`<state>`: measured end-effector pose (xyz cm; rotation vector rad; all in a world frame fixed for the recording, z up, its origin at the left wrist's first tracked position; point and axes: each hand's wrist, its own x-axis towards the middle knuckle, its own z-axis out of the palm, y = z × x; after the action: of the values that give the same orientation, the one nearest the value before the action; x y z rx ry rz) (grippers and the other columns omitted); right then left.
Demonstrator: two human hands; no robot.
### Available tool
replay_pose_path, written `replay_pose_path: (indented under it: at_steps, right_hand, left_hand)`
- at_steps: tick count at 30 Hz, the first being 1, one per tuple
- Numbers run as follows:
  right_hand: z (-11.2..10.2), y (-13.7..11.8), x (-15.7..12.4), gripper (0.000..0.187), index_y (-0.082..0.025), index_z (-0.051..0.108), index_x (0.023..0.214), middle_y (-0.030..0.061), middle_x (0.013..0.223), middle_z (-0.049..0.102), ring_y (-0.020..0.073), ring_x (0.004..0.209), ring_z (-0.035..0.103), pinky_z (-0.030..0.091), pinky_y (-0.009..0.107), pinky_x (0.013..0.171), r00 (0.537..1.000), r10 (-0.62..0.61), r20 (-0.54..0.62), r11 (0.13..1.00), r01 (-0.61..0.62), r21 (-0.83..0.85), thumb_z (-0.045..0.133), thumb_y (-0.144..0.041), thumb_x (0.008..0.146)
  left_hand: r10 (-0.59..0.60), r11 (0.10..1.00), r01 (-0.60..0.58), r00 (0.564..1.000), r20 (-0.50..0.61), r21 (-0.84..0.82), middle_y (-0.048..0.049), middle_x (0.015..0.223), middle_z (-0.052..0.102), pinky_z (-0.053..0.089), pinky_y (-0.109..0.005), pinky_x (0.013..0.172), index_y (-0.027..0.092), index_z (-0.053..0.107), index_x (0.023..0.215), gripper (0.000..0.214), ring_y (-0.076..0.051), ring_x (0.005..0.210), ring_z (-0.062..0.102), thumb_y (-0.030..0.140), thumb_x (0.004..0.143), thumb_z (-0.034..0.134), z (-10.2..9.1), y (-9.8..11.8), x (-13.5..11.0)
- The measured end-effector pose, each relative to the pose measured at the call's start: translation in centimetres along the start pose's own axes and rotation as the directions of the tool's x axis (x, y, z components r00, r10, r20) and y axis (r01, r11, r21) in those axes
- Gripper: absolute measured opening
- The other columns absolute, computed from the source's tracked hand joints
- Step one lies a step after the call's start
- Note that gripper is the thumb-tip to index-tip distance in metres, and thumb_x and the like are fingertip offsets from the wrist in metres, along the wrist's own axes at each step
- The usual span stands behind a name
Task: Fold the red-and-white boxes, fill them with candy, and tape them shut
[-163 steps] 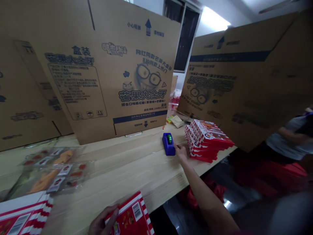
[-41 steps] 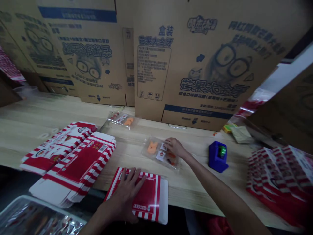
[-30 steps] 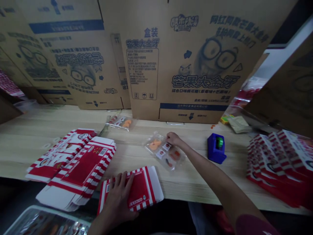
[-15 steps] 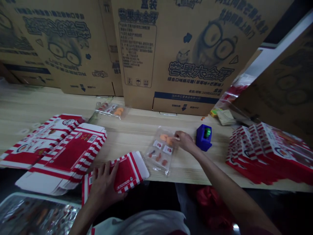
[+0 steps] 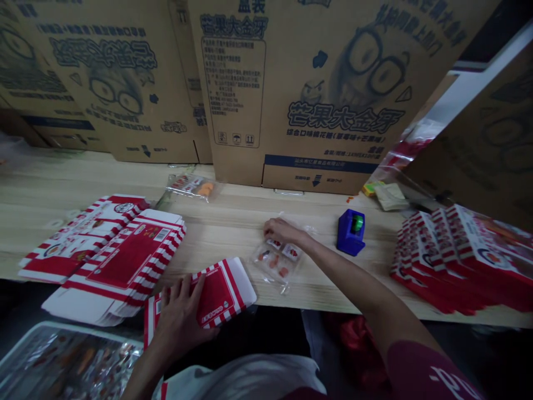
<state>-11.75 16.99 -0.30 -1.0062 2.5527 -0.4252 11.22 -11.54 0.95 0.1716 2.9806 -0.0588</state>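
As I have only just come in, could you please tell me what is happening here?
A person's left hand holds a red-striped carton at the near edge of the table. Their right hand is curled over the far end of a clear bag of small pieces. A blue tape dispenser stands between the bag and a pile of red boxes.

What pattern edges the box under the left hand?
The box has red-and-white stripes, clearest in the head view.
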Motion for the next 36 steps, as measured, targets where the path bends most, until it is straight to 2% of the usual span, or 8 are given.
replay_pose_path:
  at_steps: [4,8,13,20,24,27,32,36]
  right_hand:
    - [-0.3,1.3,-0.6,0.022,-0.015,0.070,0.090,0.0090,0.096,0.072,0.0180,0.089,0.062,0.039,0.022,0.073,0.977,0.199,-0.079,0.978,-0.204,-0.052,0.052,-0.011,0.080]
    - [-0.6,2.4,-1.8,0.023,-0.013,0.069,0.094,0.0144,0.099,0.071,0.0208,0.091,0.063,0.039,0.024,0.071,0.909,0.395,-0.135,0.908,-0.409,-0.091,0.051,-0.009,0.080]
    - [0.1,3.4,-4.5,0.021,-0.011,0.070,0.086,0.0180,0.093,0.072,0.0245,0.087,0.065,0.039,0.026,0.068,0.852,0.503,-0.143,0.854,-0.516,-0.071,0.050,-0.011,0.081]
    - [2.0,4.3,-8.2,0.019,-0.014,0.069,0.077,0.0091,0.078,0.073,0.0177,0.075,0.066,0.038,0.022,0.062,0.809,0.566,-0.156,0.824,-0.560,0.087,0.050,-0.015,0.082]
    - [2.7,4.4,-8.9,0.028,-0.014,0.067,0.077,0.0048,0.063,0.069,0.0152,0.061,0.063,0.038,0.021,0.057,0.779,0.604,-0.169,0.796,-0.575,0.190,0.048,-0.031,0.089]
    - [3.1,4.4,-8.7,0.026,-0.014,0.067,0.078,0.0054,0.069,0.070,0.0157,0.065,0.062,0.039,0.022,0.058,0.762,0.614,-0.206,0.787,-0.573,0.228,0.053,-0.035,0.087]
    - [3.5,4.6,-8.2,0.015,-0.014,0.068,0.078,0.0061,0.072,0.069,0.0173,0.069,0.063,0.042,0.023,0.061,0.781,0.577,-0.236,0.813,-0.524,0.255,0.058,-0.024,0.083]
    - [2.3,3.6,-8.7,0.031,-0.015,0.062,0.114,0.0101,0.107,0.067,0.0179,0.096,0.061,0.046,0.025,0.080,0.838,0.449,-0.309,0.890,-0.388,0.240,0.054,-0.017,0.084]
  left_hand:
    - [-0.010,1.000,0.010,1.000,0.003,-0.022,-0.0240,0.141,0.039,0.022,-0.058,0.106,0.012,0.035,0.140,0.097,-0.043,0.129,0.033,0.050,0.056,0.066,0.0,0.0,0.0]
    - [-0.009,1.000,0.008,1.000,-0.028,-0.029,-0.0245,0.140,0.041,0.021,-0.059,0.106,0.012,0.038,0.138,0.093,-0.044,0.127,0.034,0.048,0.057,0.065,-0.1,0.1,-0.1]
    - [0.002,1.000,-0.003,0.999,-0.034,-0.015,-0.0259,0.139,0.041,0.023,-0.059,0.104,0.009,0.039,0.137,0.093,-0.044,0.126,0.035,0.050,0.057,0.064,0.0,0.0,0.0]
    - [0.029,1.000,-0.029,0.999,-0.033,-0.008,-0.0267,0.138,0.042,0.022,-0.060,0.104,0.008,0.040,0.137,0.093,-0.044,0.126,0.035,0.053,0.059,0.063,0.2,-0.2,0.2]
    - [0.022,1.000,-0.022,0.999,-0.036,-0.008,-0.0266,0.140,0.040,0.021,-0.060,0.105,0.009,0.037,0.138,0.095,-0.043,0.130,0.032,0.052,0.058,0.064,0.3,-0.1,0.6]
    - [0.023,1.000,-0.023,0.999,-0.026,-0.006,-0.0262,0.140,0.040,0.020,-0.060,0.106,0.009,0.036,0.139,0.096,-0.043,0.130,0.033,0.052,0.058,0.065,0.4,0.1,1.0]
    - [0.027,1.000,-0.027,1.000,-0.016,-0.004,-0.0262,0.141,0.039,0.018,-0.062,0.106,0.009,0.036,0.140,0.099,-0.043,0.130,0.032,0.053,0.056,0.065,0.4,0.3,1.3]
    - [0.030,0.999,-0.030,0.999,-0.016,-0.014,-0.0266,0.141,0.038,0.020,-0.061,0.105,0.008,0.036,0.140,0.096,-0.044,0.131,0.031,0.051,0.058,0.065,0.3,0.4,1.3]
